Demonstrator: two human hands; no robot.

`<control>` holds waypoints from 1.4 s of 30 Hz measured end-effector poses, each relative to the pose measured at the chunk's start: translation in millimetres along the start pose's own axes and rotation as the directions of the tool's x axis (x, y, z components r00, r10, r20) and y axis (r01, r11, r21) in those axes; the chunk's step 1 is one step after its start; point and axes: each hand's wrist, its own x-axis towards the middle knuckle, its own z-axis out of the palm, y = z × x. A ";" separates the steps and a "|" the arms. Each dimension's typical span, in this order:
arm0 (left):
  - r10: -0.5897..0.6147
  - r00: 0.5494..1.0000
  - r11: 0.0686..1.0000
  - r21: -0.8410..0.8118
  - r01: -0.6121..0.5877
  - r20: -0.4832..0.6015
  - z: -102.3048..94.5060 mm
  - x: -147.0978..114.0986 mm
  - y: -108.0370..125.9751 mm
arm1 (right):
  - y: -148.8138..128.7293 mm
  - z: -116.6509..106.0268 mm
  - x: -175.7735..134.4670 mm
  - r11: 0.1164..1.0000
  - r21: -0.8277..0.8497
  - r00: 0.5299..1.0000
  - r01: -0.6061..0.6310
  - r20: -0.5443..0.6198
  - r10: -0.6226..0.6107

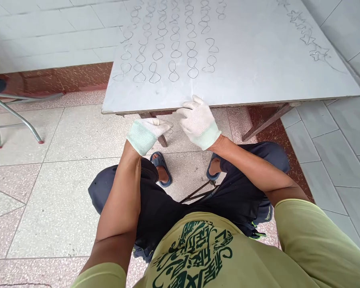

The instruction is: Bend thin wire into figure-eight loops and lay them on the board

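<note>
Here the bench (258, 60), a pale grey board on dark wooden legs, fills the upper half of the view, and the person sits at its near edge with knees under it. Rows of wire loops (171, 44), each bent like a figure eight, lie in neat columns on its far left part; a tangle of wire shapes (306, 34) lies well apart at the far right corner.

Both gloved hands work just at the near edge. The left hand (148, 132) is below the edge, its grip narrow, fingers pinched together around what seems to be a thin wire piece (170, 127); the right hand (198, 120) rests on the edge with its fingers curled down, touching the same spot.

To do this bending well, I judge it best to keep the pinch close to the bend point, brace the right hand against the edge, and turn steadily so that the loop matches those already laid out.

The wire between the hands is hard to make out against the gloves. The right grip is hidden by the back of the hand, so I cannot tell what it holds. A metal frame (15, 116) at the left is cut off.
</note>
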 end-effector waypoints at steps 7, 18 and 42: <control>0.019 1.000 0.998 -0.063 -0.020 -0.021 7.7 0.0 0.5 | -10.2 -11.1 -6.3 0.991 -0.131 0.999 0.025 -0.031 -0.029; 0.155 0.974 0.969 -0.167 -0.182 -0.162 24.7 4.2 -13.4 | -9.3 -1.0 3.4 0.992 -0.115 0.977 -0.051 -0.211 0.026; 0.203 0.961 0.927 -0.280 -0.249 -0.186 43.4 8.1 -16.4 | -7.4 25.2 14.6 0.945 0.229 0.892 -0.233 -0.335 0.302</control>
